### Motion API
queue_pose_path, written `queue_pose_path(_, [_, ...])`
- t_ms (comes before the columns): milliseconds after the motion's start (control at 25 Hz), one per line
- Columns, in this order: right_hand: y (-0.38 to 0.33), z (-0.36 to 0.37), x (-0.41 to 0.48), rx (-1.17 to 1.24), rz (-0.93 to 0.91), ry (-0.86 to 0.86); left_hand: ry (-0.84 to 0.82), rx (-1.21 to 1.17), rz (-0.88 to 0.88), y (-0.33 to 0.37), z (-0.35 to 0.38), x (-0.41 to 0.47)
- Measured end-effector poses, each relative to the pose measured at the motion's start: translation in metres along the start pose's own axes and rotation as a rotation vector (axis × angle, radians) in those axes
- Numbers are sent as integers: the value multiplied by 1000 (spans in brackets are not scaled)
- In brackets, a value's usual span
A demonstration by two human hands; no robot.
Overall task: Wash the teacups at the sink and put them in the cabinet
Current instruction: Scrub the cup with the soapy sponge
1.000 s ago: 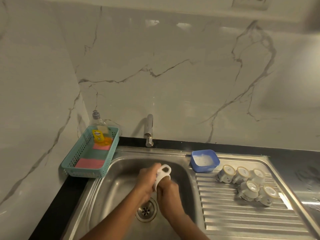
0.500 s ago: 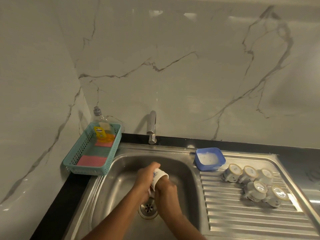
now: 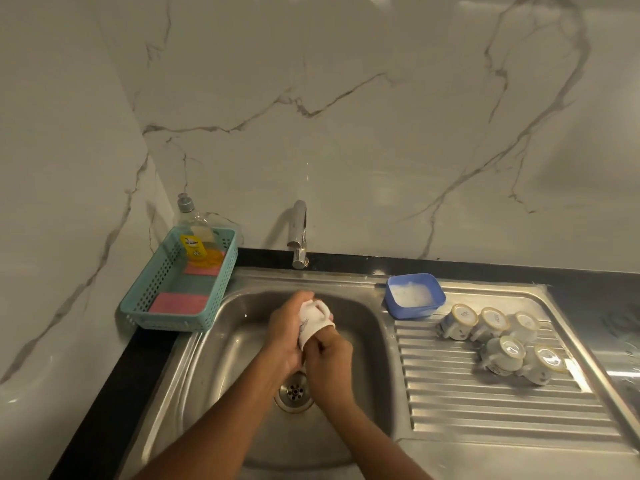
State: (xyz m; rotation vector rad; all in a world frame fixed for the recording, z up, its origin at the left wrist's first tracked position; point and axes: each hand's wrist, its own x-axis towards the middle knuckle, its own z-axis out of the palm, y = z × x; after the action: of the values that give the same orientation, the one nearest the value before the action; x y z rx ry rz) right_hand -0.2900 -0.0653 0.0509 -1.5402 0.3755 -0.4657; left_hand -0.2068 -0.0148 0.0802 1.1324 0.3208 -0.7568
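Washing step: left hand (image 3: 282, 336) is clamping the white ceramic handled teacup (image 3: 311, 322) over the steel sink (image 3: 363, 344); right hand (image 3: 329, 362) is curling its fingers round the cup's rim. Next likely calls for rinsing under the chrome tap (image 3: 299, 233) at 12 o'clock.

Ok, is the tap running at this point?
Off, it seems: no stream of water shows between the spout of the tap and the basin of the sink below it.
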Motion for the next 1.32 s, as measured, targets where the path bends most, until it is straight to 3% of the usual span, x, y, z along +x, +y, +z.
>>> queue_pose_path(80, [32,-12,-5,-589,-308,-95,181,178,-55,-10,-3,5])
queue_pose_path(160, [32,-25,1,-699,-287,-211,166,208,-120,-15,-10,4])
queue_pose_path(200, [24,-27,7,-609,-204,-195,119,201,-114,-11,-11,2])
queue_pose_path(240, [10,-23,13,-374,-27,-112,60,183,-64,-6,-12,-1])
queue_pose_path(320, [-21,-9,19,435,420,-41,-84,111,89,7,-9,-6])
queue_pose_path(360, [-31,-2,18,674,473,-7,-150,48,127,11,-6,-10])
queue_pose_path(400, [-34,4,14,651,403,23,-181,12,139,13,-2,-11])
queue_pose_path(480, [-24,7,3,101,6,95,-47,98,98,12,5,-9])
queue_pose_path(560, [10,-13,1,-532,-460,4,139,367,31,6,5,-4])
queue_pose_path(600, [16,-25,7,-637,-512,-104,152,463,-19,5,3,-3])
queue_pose_path(640, [13,-33,12,-616,-440,-171,121,500,-60,5,0,-3])
queue_pose_path(720, [-7,-39,23,-299,-77,-102,9,402,-72,8,-5,-5])
queue_pose_path(800, [-37,-30,23,494,394,-31,-109,184,25,14,-7,-6])
queue_pose_path(840, [-48,-24,22,801,468,-17,-159,55,63,17,-3,-9])
queue_pose_path(880, [-52,-17,20,896,462,-15,-195,-60,85,18,2,-11])
queue_pose_path(920, [-46,-11,16,804,365,-32,-225,-150,76,16,8,-11])
queue_pose_path(960, [-35,-7,10,564,195,-25,-209,-190,36,14,13,-11])
queue_pose_path(1080, [17,-17,4,-432,-366,-3,66,-84,-113,-5,18,-9])
queue_pose_path(1160, [19,-26,7,-546,-436,-67,147,10,-128,-11,13,-11])
queue_pose_path(1200, [8,-26,8,-502,-362,-65,135,35,-99,-10,9,-11])
queue_pose_path(1240, [-4,-24,11,-300,-186,-62,90,42,-38,-6,6,-11])
queue_pose_path(1320, [-38,-13,14,412,301,-162,-67,-25,81,11,1,-16])
